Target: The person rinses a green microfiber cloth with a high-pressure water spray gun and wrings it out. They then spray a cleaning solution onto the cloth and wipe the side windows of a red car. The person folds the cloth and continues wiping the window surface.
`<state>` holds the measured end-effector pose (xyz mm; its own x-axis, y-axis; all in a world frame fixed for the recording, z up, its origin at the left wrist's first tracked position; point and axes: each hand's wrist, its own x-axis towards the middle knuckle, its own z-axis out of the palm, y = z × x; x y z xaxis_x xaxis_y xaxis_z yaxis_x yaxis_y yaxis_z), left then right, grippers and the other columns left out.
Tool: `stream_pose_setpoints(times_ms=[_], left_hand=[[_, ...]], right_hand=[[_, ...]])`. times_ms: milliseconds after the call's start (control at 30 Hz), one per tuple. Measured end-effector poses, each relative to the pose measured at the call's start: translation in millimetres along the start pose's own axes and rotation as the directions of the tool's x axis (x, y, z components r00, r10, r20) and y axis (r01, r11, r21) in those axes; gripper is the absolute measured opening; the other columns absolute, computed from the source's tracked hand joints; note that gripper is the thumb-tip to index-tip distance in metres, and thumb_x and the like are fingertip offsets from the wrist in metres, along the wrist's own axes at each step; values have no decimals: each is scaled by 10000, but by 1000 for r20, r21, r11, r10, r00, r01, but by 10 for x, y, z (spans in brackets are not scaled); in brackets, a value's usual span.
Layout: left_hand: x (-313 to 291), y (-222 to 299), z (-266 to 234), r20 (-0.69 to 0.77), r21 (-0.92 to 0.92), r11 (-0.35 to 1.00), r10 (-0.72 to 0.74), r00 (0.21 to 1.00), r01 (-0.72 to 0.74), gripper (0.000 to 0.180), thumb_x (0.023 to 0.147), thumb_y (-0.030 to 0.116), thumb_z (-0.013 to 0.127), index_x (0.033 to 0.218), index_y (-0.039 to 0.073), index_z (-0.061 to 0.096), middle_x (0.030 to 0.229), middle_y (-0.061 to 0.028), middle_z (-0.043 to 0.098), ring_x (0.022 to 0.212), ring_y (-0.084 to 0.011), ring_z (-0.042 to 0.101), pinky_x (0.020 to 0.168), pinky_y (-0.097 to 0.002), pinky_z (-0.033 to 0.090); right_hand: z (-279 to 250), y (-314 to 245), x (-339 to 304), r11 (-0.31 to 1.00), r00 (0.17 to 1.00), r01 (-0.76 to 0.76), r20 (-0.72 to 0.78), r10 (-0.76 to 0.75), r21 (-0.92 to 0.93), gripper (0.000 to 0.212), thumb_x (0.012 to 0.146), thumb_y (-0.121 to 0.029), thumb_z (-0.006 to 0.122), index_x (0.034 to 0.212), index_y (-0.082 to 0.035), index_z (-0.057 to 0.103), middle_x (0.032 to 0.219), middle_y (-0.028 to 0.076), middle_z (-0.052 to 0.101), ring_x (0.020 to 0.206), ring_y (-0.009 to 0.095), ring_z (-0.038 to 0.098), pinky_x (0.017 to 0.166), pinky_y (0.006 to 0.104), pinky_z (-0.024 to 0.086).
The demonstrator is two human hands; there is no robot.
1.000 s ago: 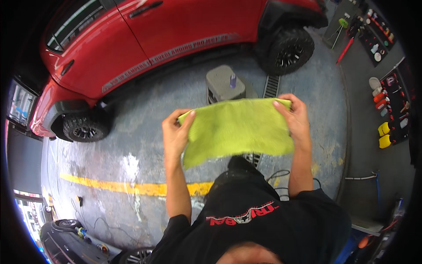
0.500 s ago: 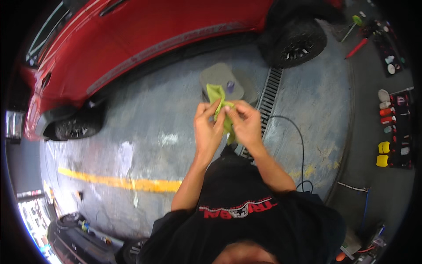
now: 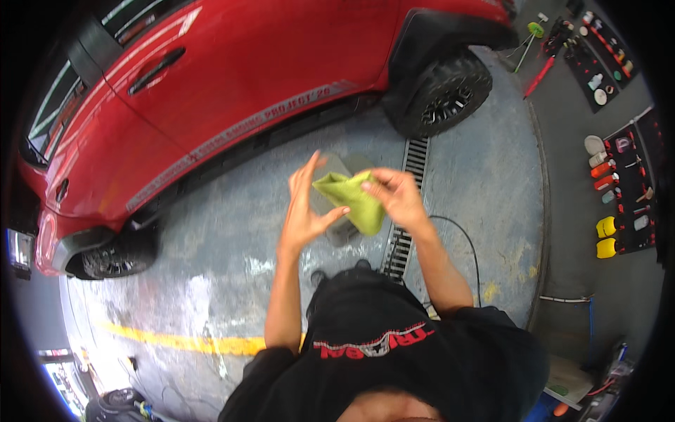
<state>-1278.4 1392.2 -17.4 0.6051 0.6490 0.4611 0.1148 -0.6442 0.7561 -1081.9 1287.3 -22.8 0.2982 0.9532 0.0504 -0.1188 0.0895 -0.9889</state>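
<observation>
"What are the hands doing?"

"The right hand (image 3: 403,201) pinches a yellow-green cloth (image 3: 357,200) between thumb and fingers. The left hand (image 3: 305,212) has its fingers spread, its thumb near the cloth; blur leaves it unclear whether they touch."

"What just changed?"

"Half a second ago, both hands gripped the bunched cloth. Now the left's fingers have parted from it, leaving only the right hand grasping it, loosely folded."

"Which way does it point?"

"One corner points toward the left hand; its long axis slants from there down to a rounded end at lower right."

"Where is it?"

"In mid-air, with a grey stool (image 3: 342,235) below and a drain grate (image 3: 401,252) to the right. Beyond stands a red vehicle (image 3: 274,67)."
</observation>
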Motion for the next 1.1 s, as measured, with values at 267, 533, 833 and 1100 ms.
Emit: stream_pose_setpoints(times_ms=[267, 533, 833, 1100], left_hand=[[527, -131, -295, 471, 66, 989, -149, 870, 134, 355, 814, 273, 852, 1003, -9, 745, 978, -105, 740, 996, -238, 675, 889, -411, 501], [761, -151, -509, 255, -174, 984, 74, 964, -29, 236, 819, 151, 861, 942, -23, 759, 812, -116, 732, 776, -164, 681, 733, -327, 524], [1118, -352, -386, 62, -677, 731, -61, 996, 87, 352, 970, 314, 759, 1135, 6, 720, 980, -51, 745, 894, -120, 679, 825, -281, 539], [-539, -1698, 492, 706, -642, 29, -369, 605, 766, 601, 1033, 359, 607, 1482, -17, 471, 1472, -184, 558, 1353, -304, 557, 1130, -481, 463]], right_hand=[[-302, -325, -10, 980, 973, 162, -146, -178, -116, 183, 999, -24, 650, 1162, 45, 694, 1046, 77, 751, 951, 116, 683, 865, 267, 543], [-358, -419, -4, 963, 929, 254, -256, -268, -89, 186, 1013, -49, 651, 1178, 34, 678, 1042, 74, 753, 958, 110, 691, 878, 261, 540], [-296, -778, 570, 871, 906, 415, -203, -371, 264, 231, 1048, -151, 625, 1218, 3, 648, 1106, 76, 744, 966, 115, 695, 889, 268, 540], [-457, 1251, 49, 760, 842, -532, 144, 519, 373, 501, 937, -130, 750, 1387, -2, 570, 1325, 107, 667, 1240, 234, 635, 1077, 398, 505]])
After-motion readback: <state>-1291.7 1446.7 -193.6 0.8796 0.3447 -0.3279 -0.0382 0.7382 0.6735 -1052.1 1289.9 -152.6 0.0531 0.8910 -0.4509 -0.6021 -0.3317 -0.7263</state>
